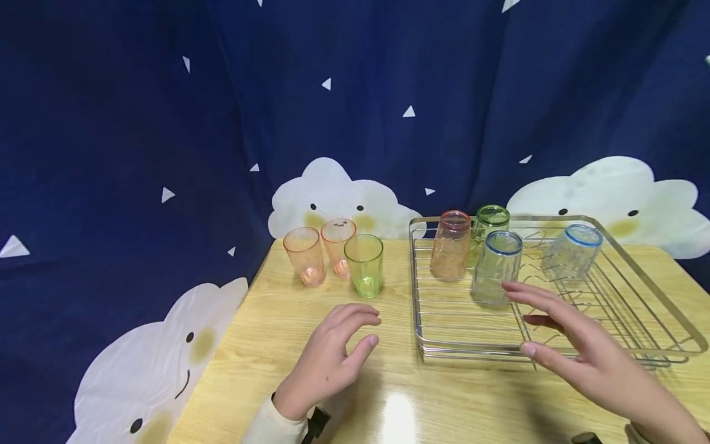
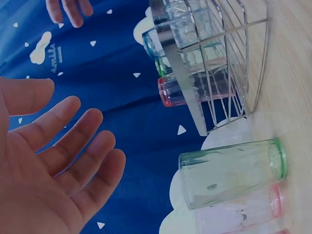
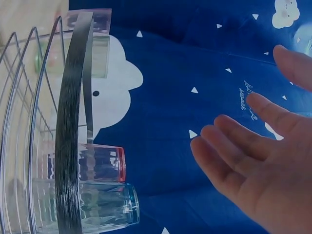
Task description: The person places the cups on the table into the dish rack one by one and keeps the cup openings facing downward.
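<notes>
My left hand hovers over the table with its fingers loosely bent and nothing in them. Just beyond it stand a green cup and two pink-orange cups, one at left and one behind, all mouth up. Over the front of a wire dish rack, my right hand hangs with thumb and fingers apart, holding nothing. Inside the rack, upside down, are a red-rimmed cup, a green cup, a blue-rimmed cup near my right fingertips, and another blue-rimmed cup, which leans.
The wooden table carries the cups at left and the rack at right. A dark blue curtain with white clouds and triangles hangs behind the table and along its left side. The rack's metal rim rises above the tabletop.
</notes>
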Demonstrator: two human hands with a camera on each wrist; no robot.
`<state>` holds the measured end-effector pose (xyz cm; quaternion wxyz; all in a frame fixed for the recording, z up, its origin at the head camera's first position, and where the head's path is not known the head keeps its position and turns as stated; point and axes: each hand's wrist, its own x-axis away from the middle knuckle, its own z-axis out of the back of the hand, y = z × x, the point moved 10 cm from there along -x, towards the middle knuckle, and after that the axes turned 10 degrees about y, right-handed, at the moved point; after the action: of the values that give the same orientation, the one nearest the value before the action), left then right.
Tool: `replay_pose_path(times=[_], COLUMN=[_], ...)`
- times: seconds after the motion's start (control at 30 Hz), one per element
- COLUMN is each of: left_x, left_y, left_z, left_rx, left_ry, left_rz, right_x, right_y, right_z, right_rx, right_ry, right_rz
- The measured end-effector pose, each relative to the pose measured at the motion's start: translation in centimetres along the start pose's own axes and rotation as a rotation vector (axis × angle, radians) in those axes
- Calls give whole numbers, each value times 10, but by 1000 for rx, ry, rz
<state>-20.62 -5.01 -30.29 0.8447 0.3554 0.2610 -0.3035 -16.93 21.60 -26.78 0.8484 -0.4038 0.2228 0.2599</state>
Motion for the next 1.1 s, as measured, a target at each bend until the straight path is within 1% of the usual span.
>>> replay_pose_path(times=[0.1, 0.23, 0.33, 0.47, 0.57, 0.7, 0.8, 0.87, 0.97, 1.03, 1.1], left_x=[-4, -8, -11, -15, -17, -20, -24, -27, -30, -31, -32], left_y=[-4, -9, -14, -25, -31, -37, -42, -45, -51, -54, -56], left_z=[-6, -8, -10, -14, -16, -19, -20, -20, -20, -21, -22], left_rx=[7, 0, -9, -18, -17, -27, -35, -34, -32, -31, -30], left_ry=[-13, -7, -8, -24, -32, -37, -33, -27, -24, -28, -30], left_rz=[22, 28, 40, 85, 109, 112, 111, 110, 120, 129, 136], right_x=[3, 7, 9, 10, 10, 10, 10, 9, 7, 7, 8], right_y=[-3, -5, -3, -4, -8, -10, -6, -6, -8, -11, -11], right_z=[1, 0, -1, 0, 2, 3, 2, 1, -1, -2, -4], right_rx=[-9, -15, -4, 3, -5, -7, 3, 5, -11, -19, -23], right_ry=[3, 1, -8, -6, 6, 10, 4, 4, 2, 6, 0], right_rz=[8, 17, 10, 8, 35, 44, 16, 15, 29, 54, 53])
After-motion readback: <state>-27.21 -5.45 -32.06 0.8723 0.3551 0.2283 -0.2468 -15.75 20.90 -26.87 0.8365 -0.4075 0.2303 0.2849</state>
